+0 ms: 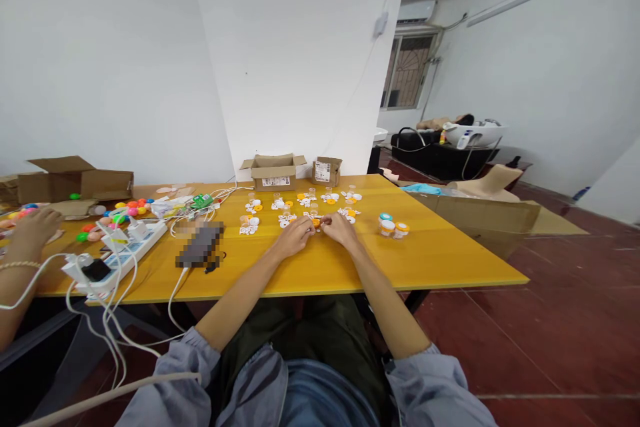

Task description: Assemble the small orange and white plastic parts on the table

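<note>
My left hand (296,233) and my right hand (339,227) meet over the yellow table (320,267), fingers pinched together. Between their fingertips sits a small orange cap (317,221), and both hands seem to grip it. Just beyond lie several small clear vials, white and orange caps and white labels (305,203), spread in loose groups. Three capped little jars (393,227) stand to the right of my right hand.
Two open cardboard boxes (275,172) stand at the table's back edge. A power strip (125,247) with white cables and a dark device (200,245) lie at the left. Another person's hand (33,230) rests near colourful balls (120,210). Flattened cardboard (480,207) leans at the right.
</note>
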A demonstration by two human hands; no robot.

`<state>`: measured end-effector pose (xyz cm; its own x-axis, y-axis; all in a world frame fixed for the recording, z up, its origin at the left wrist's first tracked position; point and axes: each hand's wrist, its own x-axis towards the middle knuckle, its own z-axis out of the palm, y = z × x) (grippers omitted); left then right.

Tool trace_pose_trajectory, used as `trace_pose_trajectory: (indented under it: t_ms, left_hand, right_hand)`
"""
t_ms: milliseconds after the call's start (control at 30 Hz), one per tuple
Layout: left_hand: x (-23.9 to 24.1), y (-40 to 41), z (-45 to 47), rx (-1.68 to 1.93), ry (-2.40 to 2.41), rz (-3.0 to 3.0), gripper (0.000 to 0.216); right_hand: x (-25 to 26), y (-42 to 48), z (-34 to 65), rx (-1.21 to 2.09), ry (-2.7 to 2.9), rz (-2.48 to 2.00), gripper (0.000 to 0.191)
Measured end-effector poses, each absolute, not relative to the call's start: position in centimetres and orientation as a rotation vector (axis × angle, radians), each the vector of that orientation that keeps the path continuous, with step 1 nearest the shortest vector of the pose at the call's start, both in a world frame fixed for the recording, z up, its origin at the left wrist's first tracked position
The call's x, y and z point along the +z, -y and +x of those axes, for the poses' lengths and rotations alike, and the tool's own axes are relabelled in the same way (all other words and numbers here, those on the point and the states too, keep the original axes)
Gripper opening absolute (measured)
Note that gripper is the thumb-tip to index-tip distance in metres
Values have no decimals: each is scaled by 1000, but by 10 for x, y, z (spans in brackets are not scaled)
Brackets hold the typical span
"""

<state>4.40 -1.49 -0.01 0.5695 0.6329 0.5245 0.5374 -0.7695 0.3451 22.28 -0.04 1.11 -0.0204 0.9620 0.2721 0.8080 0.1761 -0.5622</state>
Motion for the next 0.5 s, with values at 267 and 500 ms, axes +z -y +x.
trace_pose_trajectory:
  t_ms: [267, 500]
  left_hand:
    - [5, 19, 47, 954, -996, 2669, 20]
    - [3, 19, 47, 936, -986, 2740, 20]
  right_hand:
    - [9, -4, 225, 358, 1946, -1576, 14]
    - [6, -7, 228, 361, 1959, -1557, 17]
